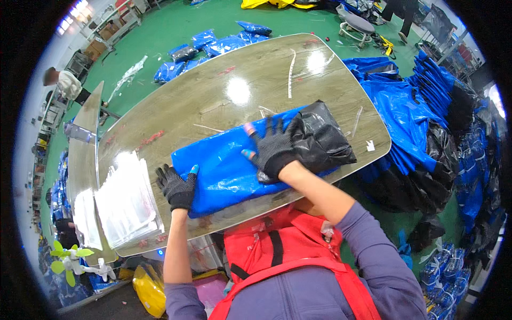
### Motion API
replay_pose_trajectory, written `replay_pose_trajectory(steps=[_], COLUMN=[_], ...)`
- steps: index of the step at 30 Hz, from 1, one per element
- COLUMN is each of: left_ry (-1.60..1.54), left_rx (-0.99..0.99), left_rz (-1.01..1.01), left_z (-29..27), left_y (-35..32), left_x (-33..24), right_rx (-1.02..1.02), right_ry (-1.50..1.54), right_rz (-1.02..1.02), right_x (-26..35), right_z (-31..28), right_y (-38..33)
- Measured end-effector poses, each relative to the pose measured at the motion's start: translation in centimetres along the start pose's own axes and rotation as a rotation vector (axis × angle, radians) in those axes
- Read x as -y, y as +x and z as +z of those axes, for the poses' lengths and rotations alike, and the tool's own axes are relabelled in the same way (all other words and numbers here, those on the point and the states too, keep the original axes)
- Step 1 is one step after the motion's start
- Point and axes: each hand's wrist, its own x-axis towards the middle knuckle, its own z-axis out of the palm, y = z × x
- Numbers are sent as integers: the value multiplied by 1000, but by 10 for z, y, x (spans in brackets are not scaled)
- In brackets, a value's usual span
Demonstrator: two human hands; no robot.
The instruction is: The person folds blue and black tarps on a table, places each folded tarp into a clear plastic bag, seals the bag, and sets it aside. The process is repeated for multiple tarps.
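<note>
A folded blue and black plastic sheet (224, 165) lies flat on the tabletop, blue on its left and crumpled black at its right end. My left hand (177, 188), in a dark knit glove, rests at the sheet's left edge with its fingers apart and its thumb on the blue. Pressed flat on the sheet where blue meets black is my right hand (273, 149), gloved alike, with fingers spread. Light blue coverings show on some bare fingertips. Neither hand grips anything.
A stack of clear plastic bags (128, 197) sits left on the wood-patterned table (208, 104). Beyond it, blue packages (224, 45) lie on the green floor. Blue and black sheets (397, 101) are heaped at the right. A person (68, 84) stands far left; a stool (356, 24) is far right.
</note>
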Motion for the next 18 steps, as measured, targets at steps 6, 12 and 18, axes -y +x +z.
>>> replay_pose_trajectory(steps=[6,12,18], left_ry=[-1184,-1536,-1614], left_rx=[308,665,653], left_rz=[-52,-143,23], left_z=[-16,-47,-70], left_y=[-10,-8,-6], left_x=[42,43,11], right_rx=[-77,-134,-119], right_ry=[-23,48,37], right_rz=[12,-83,-104], right_x=[20,8,24], right_z=[32,37,43], right_y=[7,2,8])
